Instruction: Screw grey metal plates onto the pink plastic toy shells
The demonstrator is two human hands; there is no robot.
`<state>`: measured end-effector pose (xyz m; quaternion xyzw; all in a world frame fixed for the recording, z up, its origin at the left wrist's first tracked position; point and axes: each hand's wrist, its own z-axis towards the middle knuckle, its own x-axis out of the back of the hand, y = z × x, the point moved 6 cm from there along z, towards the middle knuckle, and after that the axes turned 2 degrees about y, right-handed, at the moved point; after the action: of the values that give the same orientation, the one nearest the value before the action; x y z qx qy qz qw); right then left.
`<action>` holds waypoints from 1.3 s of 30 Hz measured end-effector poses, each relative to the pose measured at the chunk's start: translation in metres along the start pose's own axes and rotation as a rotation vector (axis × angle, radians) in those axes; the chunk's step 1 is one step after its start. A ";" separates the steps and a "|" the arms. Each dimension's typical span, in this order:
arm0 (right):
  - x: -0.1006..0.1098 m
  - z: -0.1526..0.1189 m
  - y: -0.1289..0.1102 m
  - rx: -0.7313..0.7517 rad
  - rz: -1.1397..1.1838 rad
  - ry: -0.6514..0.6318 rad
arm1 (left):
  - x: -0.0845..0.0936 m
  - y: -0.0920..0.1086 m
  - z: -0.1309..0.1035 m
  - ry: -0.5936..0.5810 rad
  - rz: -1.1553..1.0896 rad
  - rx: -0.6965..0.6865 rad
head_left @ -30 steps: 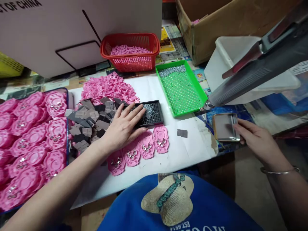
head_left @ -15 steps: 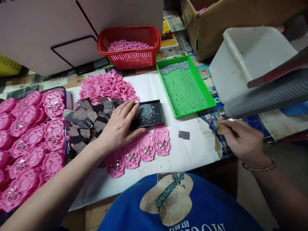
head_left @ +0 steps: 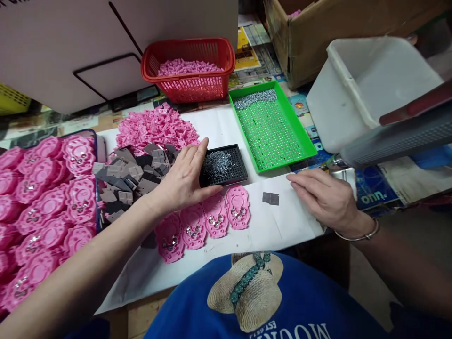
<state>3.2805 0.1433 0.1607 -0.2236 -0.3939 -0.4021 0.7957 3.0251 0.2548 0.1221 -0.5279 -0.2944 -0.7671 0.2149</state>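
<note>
My left hand grips the left end of a small black perforated tray, which holds a heap of small screws. Its thumb lies along the near side. My right hand hovers at the right part of the white sheet, its fingertips pinched together; whatever they hold, if anything, is too small to make out. A grey electric screwdriver hangs just beyond the right hand. Between the hands lie a single dark grey plate and a row of several pink molded parts with shiny metal pieces.
Behind are a green perforated tray with screws, a red basket of pink pieces and a white bin. Grey plates and small pink parts lie heaped left, beside a container of pink molded parts.
My right hand has moved left, away from the screwdriver's tip and over the white sheet. The black tray has shifted slightly right with my left hand at it.
</note>
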 end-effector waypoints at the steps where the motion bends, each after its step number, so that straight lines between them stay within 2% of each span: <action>1: -0.001 0.003 0.002 -0.013 -0.013 0.005 | -0.001 0.001 0.002 0.002 -0.004 0.006; 7: 0.000 0.001 0.011 -0.084 -0.055 0.025 | -0.008 0.004 0.019 0.021 0.007 0.044; 11: 0.009 -0.008 0.018 -0.214 0.004 0.135 | -0.012 0.003 0.027 0.023 0.033 0.057; 13: 0.008 -0.010 0.024 -0.262 -0.008 0.135 | -0.012 0.003 0.028 0.018 0.050 0.062; 20: 0.008 -0.004 0.071 -0.257 -0.193 0.106 | -0.011 0.005 0.027 0.017 0.078 0.086; 22: 0.000 0.004 0.088 -0.243 -0.155 0.000 | -0.011 0.005 0.027 0.024 0.079 0.079; 24: -0.015 0.016 0.101 -0.262 0.012 -0.169 | -0.011 0.005 0.026 0.030 0.083 0.070; 27: -0.039 0.039 0.101 -0.217 0.237 -0.428 | -0.011 0.004 0.024 0.025 0.079 0.059; 29: -0.050 0.053 0.094 -0.119 0.251 -0.545 | -0.010 0.003 0.020 0.022 0.066 0.058; 33: -0.066 0.064 0.092 -0.015 0.128 -0.625 | 0.000 0.005 0.010 0.022 0.043 0.078; 39: -0.082 0.061 0.103 0.124 -0.027 -0.697 | 0.024 0.011 -0.013 0.061 0.018 0.085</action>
<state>3.3076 0.2818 0.1264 -0.2932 -0.6684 -0.2876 0.6202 3.0144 0.2376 0.1438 -0.4973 -0.3153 -0.7676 0.2530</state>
